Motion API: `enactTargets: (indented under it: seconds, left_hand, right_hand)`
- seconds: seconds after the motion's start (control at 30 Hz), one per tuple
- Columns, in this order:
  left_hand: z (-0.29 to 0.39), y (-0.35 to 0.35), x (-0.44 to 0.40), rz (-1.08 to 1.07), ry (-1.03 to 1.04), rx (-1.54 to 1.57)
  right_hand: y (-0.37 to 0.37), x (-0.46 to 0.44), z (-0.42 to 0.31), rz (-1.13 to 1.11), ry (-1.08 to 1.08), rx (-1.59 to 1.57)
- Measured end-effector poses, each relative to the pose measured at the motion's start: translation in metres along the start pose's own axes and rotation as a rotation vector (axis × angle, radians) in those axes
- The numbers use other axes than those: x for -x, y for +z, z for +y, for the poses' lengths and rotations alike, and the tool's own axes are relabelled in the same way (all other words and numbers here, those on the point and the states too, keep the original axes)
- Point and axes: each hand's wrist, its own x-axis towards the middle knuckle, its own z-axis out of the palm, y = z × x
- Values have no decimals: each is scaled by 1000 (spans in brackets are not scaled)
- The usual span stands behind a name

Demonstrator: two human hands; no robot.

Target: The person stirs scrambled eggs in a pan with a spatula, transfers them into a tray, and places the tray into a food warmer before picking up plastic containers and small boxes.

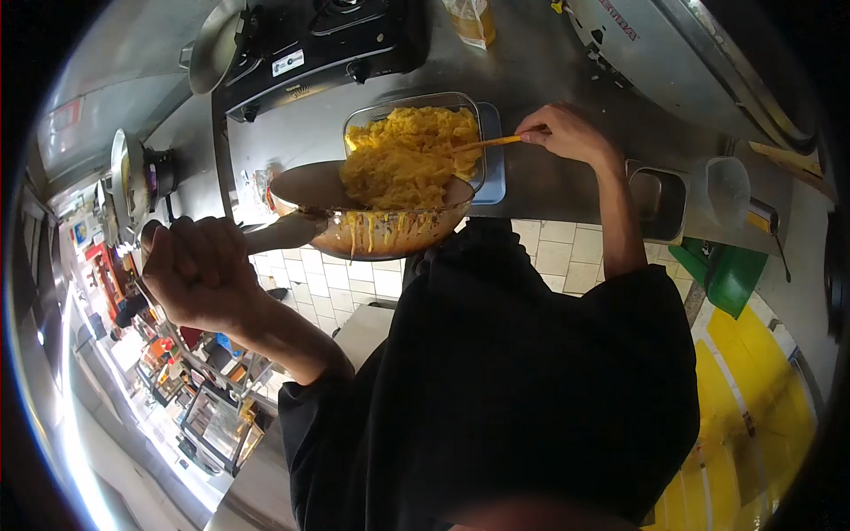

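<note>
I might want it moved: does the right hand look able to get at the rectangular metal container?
Probably yes: the rectangular metal container sits near the right hand, with nothing visible blocking the way, though that hand grips a slender utensil and would likely have to set it down first.

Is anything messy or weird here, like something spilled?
Yes, the pan looks messy. Yellow streaks run down its outside wall, below the rim. That's odd because the yellow food would normally stay inside, so some probably dripped over the edge. Nothing looks clearly broken.
</note>
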Motion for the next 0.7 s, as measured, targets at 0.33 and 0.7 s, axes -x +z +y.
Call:
enactTargets:
  seconds: [0.33,0.7]
  left_hand:
    - [-6,10,-10,27,-35,-66]
    - [-3,16,-30,-39,-123,-2]
  right_hand:
    - [14,2,7,49,6,-25]
    - [17,1,6,39,53,-36]
